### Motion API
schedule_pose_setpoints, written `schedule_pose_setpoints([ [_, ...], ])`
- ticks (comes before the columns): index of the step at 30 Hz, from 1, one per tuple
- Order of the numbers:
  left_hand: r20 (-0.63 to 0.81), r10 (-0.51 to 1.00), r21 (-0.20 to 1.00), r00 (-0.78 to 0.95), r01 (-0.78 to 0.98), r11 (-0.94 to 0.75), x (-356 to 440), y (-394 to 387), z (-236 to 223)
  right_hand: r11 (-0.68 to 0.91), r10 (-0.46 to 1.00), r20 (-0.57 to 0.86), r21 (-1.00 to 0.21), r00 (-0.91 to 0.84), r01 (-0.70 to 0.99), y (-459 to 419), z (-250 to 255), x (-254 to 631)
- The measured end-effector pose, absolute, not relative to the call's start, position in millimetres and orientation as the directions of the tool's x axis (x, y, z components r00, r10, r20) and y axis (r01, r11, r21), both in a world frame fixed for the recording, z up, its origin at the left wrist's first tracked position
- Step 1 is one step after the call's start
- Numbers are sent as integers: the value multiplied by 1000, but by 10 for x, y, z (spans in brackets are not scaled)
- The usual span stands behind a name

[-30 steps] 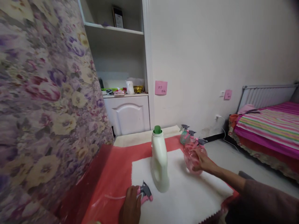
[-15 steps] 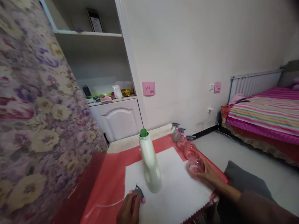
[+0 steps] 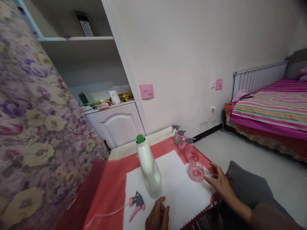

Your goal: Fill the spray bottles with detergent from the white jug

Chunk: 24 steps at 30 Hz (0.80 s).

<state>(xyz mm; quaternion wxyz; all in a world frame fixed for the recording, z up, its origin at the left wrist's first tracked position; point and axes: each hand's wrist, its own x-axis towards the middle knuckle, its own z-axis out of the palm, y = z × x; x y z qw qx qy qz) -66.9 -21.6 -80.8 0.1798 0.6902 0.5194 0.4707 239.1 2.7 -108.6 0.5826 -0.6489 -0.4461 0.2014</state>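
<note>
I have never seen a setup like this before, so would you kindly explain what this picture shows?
Certainly. There is no machine here: a person works with two bare hands, seen by a camera worn on their head, looking forward and down. A white sheet lies over a red cover. On the sheet stands a pale green jug; near it lies a loose sprayer head, its thin tube trailing left. The left hand is beside these, with nothing visible in it. The right hand is open next to a pink bottle without a sprayer; whether a fingertip touches it, I cannot tell. Beyond that bottle is a row of three spray bottles with sprayers fitted.
</note>
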Motion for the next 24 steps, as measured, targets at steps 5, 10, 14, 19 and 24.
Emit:
schedule_pose_setpoints([
  [5, 455, 890, 762, 8, 514, -394, -483, -281, -512, 324, 888, 435, -823, 151, 467, -396, -590, 2170],
  [10, 463, 886, 753, -1, 528, -393, -338, -382, -130, 446, 853, 522, -739, 11, 504, -388, -84, 1900],
  [14, 472, 882, 737, -16, 556, -384, -343, -415, 50, 480, 816, 578, -686, 9, 546, -318, 113, 1853],
  [19, 447, 895, 728, -12, 586, -356, -366, -384, 138, 487, 816, 577, -672, -18, 558, -283, 159, 1886],
  [24, 468, 884, 719, -6, 585, -377, -398, -316, 61, 463, 854, 516, -702, -60, 541, -276, 123, 1972],
])
